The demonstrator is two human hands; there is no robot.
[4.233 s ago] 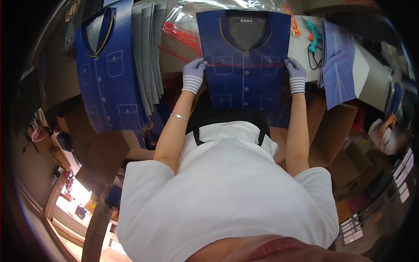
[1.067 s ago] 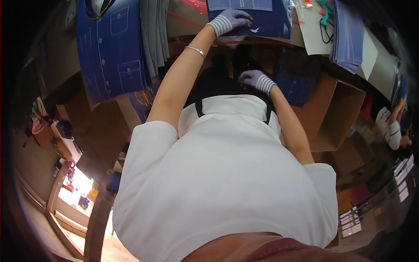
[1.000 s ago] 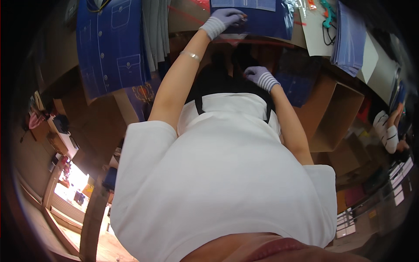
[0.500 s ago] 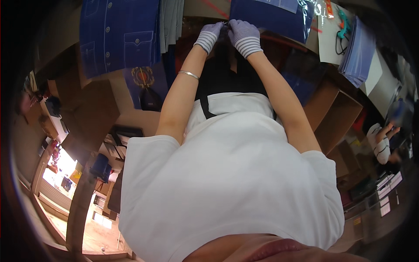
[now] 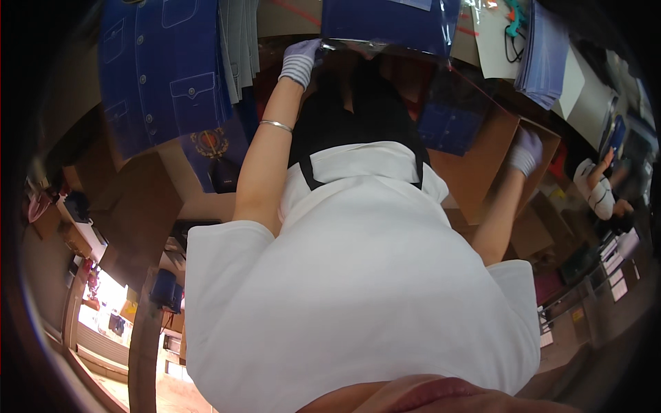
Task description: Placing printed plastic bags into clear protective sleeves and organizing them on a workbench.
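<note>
A folded blue shirt in a clear plastic bag (image 5: 392, 20) lies at the top of the table, partly cut off by the picture's edge. My left hand (image 5: 299, 58), in a striped glove, grips the bag's near left corner. My right hand (image 5: 527, 150), also gloved, is stretched out low on the right at the edge of an open brown cardboard box (image 5: 482, 165). Its fingers are too small to read. My white shirt and dark apron hide the space below the table.
A flat blue buttoned shirt (image 5: 162, 69) lies at the left beside a stack of grey sheets (image 5: 237, 34). A pile of blue folded pieces (image 5: 544, 51) sits top right. Another person's gloved hand (image 5: 600, 193) shows at the far right.
My right hand has left the bag's edge and swung down to the right, to the cardboard box. My left hand stays on the bag.
</note>
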